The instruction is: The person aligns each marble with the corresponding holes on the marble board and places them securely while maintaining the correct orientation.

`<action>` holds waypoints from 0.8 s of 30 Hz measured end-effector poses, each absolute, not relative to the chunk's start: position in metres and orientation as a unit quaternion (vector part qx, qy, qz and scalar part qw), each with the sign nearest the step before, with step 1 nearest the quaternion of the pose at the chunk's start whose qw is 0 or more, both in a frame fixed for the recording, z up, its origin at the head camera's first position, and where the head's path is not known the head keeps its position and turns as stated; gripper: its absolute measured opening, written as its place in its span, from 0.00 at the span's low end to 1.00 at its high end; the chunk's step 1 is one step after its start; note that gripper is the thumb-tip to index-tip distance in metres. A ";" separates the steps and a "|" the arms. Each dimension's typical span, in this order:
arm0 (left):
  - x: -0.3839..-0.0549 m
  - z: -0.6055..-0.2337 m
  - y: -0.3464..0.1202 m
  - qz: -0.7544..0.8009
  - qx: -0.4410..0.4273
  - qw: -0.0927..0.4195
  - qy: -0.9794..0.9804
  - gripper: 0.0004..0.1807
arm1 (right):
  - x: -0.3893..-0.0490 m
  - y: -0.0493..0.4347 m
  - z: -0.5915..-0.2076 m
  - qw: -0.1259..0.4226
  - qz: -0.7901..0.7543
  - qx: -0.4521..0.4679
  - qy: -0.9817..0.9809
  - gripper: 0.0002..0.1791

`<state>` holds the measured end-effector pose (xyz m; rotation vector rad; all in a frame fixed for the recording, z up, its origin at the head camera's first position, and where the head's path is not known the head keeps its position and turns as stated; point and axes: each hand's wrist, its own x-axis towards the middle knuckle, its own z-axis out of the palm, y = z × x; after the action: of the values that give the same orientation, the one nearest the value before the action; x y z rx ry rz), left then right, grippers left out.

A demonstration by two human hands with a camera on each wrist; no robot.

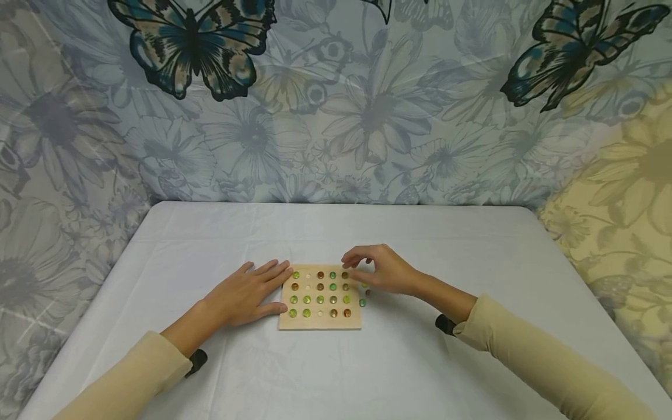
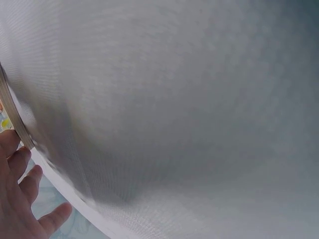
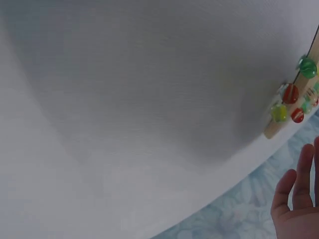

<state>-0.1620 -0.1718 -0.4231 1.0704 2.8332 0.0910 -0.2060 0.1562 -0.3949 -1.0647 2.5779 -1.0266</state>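
Observation:
A wooden board (image 1: 314,326) lies on the white cloth, with glass marbles (image 1: 320,299) in amber, yellow-green and green sitting in rows of hollows. Pale hollows without a marble show in its second and third columns. My left hand (image 1: 252,294) rests at the board's left edge, fingers spread and thumb by the lower left side. Over the far right corner hovers my right hand (image 1: 385,269), index finger bent and thumb close beside the corner marble (image 1: 345,275). In the right wrist view, its visible fingers (image 3: 302,174) extend past the board, with thumb and index out of frame.
Just off the board's right edge lie three loose marbles: a green one (image 3: 307,68), a red one (image 3: 290,93) and a yellow one (image 3: 279,113). White cloth (image 1: 236,227) covers the table. Behind it hangs a flower and butterfly fabric (image 1: 378,116).

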 end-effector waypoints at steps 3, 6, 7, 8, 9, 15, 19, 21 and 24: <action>-0.162 -0.423 -0.172 0.030 0.352 0.057 0.934 0.42 | -0.204 0.168 -0.397 0.080 -0.347 -0.362 0.861 0.16; -0.162 -0.423 -0.172 0.029 0.351 0.059 0.934 0.42 | -0.203 0.177 -0.400 0.077 -0.352 -0.362 0.860 0.17; -0.162 -0.423 -0.172 0.029 0.350 0.060 0.934 0.42 | -0.202 0.179 -0.401 0.076 -0.353 -0.361 0.860 0.17; -0.161 -0.423 -0.172 0.029 0.350 0.059 0.935 0.42 | -0.202 0.181 -0.401 0.075 -0.354 -0.359 0.860 0.17; -0.161 -0.423 -0.172 0.029 0.350 0.058 0.935 0.42 | -0.201 0.183 -0.402 0.075 -0.354 -0.358 0.861 0.17; -0.160 -0.421 -0.171 0.033 0.352 0.054 0.934 0.41 | -0.195 0.192 -0.406 0.093 -0.355 -0.349 0.862 0.16; -0.160 -0.421 -0.172 0.031 0.351 0.056 0.934 0.41 | -0.193 0.197 -0.409 0.114 -0.357 -0.345 0.860 0.15; -0.160 -0.421 -0.172 0.032 0.352 0.055 0.934 0.42 | -0.192 0.199 -0.410 0.125 -0.358 -0.343 0.859 0.15; -0.160 -0.421 -0.172 0.031 0.352 0.054 0.934 0.42 | -0.192 0.200 -0.413 0.137 -0.357 -0.340 0.859 0.15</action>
<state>-0.1600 -0.1717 -0.4206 1.0681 2.8373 0.0932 -0.1917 0.1998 -0.4125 -0.9828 2.4872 -1.0344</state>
